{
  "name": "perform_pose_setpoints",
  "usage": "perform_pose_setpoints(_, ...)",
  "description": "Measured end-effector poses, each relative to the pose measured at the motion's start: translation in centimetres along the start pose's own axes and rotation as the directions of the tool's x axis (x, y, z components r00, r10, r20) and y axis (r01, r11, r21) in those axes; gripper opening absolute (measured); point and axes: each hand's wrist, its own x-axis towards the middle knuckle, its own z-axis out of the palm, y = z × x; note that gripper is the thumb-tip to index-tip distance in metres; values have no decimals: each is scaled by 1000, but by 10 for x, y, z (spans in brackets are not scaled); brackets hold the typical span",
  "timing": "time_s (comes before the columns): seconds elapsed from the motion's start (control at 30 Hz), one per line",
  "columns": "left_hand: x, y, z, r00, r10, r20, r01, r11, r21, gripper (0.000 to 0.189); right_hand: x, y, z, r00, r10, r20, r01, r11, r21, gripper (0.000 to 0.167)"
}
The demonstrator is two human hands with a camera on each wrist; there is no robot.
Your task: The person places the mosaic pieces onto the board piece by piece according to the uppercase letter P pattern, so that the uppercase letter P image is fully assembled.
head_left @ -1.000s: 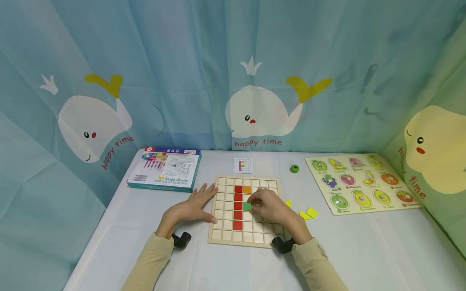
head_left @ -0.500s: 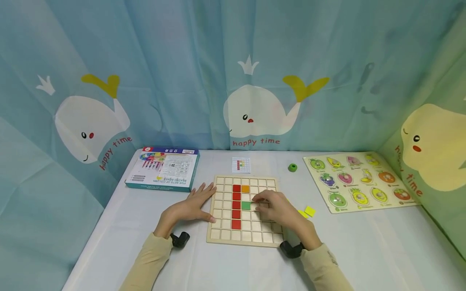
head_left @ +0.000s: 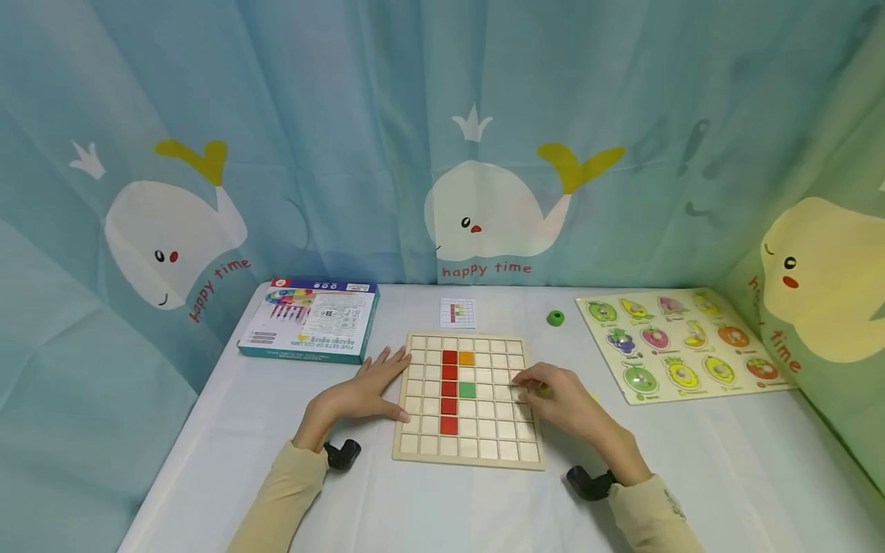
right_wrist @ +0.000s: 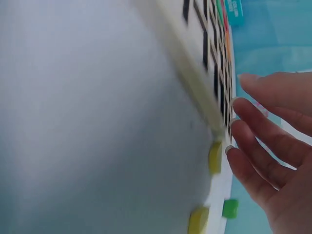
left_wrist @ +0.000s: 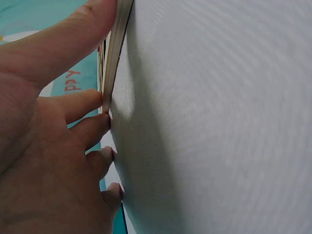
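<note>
A wooden grid board (head_left: 470, 463) lies on the table. Several red square tiles (head_left: 449, 389) form a column in it, with an orange tile (head_left: 466, 359) beside the top one and a green tile (head_left: 467, 390) lower down. My left hand (head_left: 359, 395) rests spread along the board's left edge; the left wrist view has its thumb and fingertips right at that edge. Over the board's right edge hovers my right hand (head_left: 567, 399), fingers loosely bent and holding nothing. Yellow tiles (right_wrist: 215, 157) lie on the table just past that edge, mostly hidden under this hand in the head view.
Behind the board lies a small pattern card (head_left: 458, 313). A green bead (head_left: 555, 318) sits to its right. At the back left is a flat toy box (head_left: 311, 319); a fruit puzzle board (head_left: 681, 346) lies at the right. Printed curtains (head_left: 346, 153) enclose the table.
My right hand has moved right, from the green tile to the board's right edge above the yellow tiles. The green tile stays in its cell. My left hand has not moved.
</note>
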Motion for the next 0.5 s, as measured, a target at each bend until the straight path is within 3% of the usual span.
perform_pose_setpoints(0.33, 0, -2, 0, 1000, 12, -2, -12, 1000, 22, 107, -6, 21, -13, 997, -5, -76, 1, 998, -57, 24)
perform_pose_setpoints(0.5, -1, -1, 0, 1000, 15, -1, -15, 1000, 11, 106, -5, 28, -17, 997, 5, -75, -11, 997, -72, 24)
